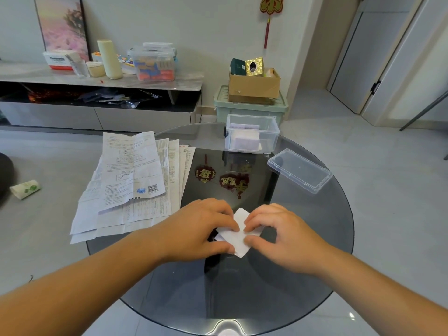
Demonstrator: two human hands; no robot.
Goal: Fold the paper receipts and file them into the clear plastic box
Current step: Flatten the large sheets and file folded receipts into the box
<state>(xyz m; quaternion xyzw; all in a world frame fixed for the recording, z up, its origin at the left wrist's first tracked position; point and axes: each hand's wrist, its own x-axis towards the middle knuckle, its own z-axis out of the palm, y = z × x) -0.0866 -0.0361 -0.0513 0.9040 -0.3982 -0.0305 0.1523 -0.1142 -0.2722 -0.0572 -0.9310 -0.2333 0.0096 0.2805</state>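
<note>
Both the left hand [201, 224] and right hand [274, 229] pinch a small white folded paper receipt [236, 235] flat on the round dark glass surface [303, 275], apparently to crease it for the open clear plastic box [252, 134] beyond.

A round smoked-glass table [242, 299] filled the foreground. At 12 o'clock beyond it a cardboard box [253, 87] sat on a pale green storage bin [249, 109]. At 10 o'clock a low console [48, 76] carried a framed picture [61, 25] and a cream cylinder [110, 59]. At 9 o'clock a leaf-printed packet [25, 189] lay on the floor [48, 238]
</note>
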